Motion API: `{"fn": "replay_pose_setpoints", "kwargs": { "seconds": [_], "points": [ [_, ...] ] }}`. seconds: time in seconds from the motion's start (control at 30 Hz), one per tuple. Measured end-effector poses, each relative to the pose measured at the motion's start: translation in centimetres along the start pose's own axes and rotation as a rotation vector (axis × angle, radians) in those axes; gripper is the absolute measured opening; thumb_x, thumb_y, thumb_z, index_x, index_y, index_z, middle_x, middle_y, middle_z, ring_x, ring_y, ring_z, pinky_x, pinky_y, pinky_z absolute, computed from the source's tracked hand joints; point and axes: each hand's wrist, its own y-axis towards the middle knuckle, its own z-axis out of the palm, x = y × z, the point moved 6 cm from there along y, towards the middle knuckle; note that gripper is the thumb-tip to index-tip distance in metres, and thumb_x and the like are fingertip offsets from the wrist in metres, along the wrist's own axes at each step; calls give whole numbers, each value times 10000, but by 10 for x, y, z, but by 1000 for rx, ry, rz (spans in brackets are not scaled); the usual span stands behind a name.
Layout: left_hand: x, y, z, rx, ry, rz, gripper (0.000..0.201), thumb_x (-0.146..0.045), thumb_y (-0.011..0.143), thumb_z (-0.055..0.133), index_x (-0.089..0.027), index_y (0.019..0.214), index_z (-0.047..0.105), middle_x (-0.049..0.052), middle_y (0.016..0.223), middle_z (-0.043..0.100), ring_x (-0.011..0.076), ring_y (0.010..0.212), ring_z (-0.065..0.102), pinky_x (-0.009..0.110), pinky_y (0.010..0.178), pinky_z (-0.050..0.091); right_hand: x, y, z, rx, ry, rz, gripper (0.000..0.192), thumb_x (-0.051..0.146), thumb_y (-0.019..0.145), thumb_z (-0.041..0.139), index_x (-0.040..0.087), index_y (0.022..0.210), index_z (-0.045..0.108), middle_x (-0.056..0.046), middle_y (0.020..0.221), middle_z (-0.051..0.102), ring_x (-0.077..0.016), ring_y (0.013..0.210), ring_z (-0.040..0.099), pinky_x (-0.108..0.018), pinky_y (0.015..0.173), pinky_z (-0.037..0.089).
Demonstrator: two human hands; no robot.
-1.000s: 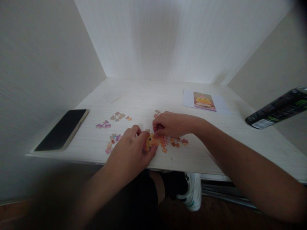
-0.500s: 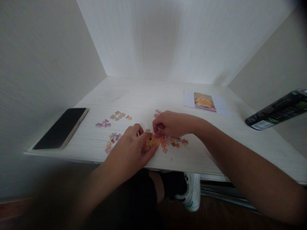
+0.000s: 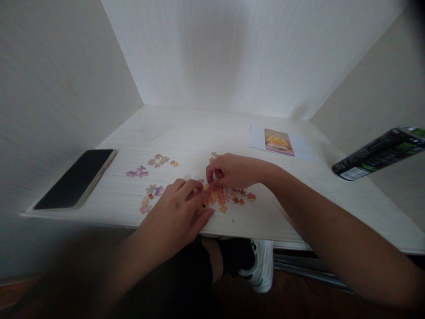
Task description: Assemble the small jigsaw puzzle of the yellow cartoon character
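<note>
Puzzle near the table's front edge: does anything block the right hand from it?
Nothing visible does: the right hand is at the puzzle's far side. The left hand covers its left part, close beside the right.

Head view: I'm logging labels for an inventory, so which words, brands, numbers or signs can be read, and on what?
No text reads clearly.
Black can: lettering, a green mark and a white panel, all too blurred to read.
White shoe: dark marks, too small to tell if letters.
</note>
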Motion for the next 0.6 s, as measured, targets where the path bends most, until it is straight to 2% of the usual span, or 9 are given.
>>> {"fn": "replay_pose_setpoints", "kwargs": {
  "seconds": [0.2,0.37,0.47,0.6],
  "points": [
    [0,0,1,-7,-15,3,272,-302,926,518,-196,1161,605,100,1208,572,279,1077,495,475,959,442,1,-6,-18,-57,17,26,273,381,839,624,163,948,747,-19,739,645,-98,607,490,-245,601,336],
    [0,1,0,-2,-27,31,285,-294,932,499,-194,1183,592,109,1177,568,276,1064,491,478,955,434,-2,-17,-36,-112,-31,142,295,419,839,635,169,932,760,-14,699,648,-105,595,495,-258,615,341],
    [0,1,-2,1,-12,46,265,-292,939,485,-197,1153,608,112,1161,561,272,1050,492,471,943,432,5,-40,-28,-180,-90,269,274,426,840,637,195,919,762,-24,737,683,-130,628,550,-273,641,375],
    [-1,0,-4,-3,-5,56,263,-319,931,503,-179,1122,619,120,1128,575,274,1030,506,457,910,443,32,-84,9,-463,-126,463,319,468,861,616,199,978,740,-70,885,709,-212,834,640,-335,800,455]
  ]
}}
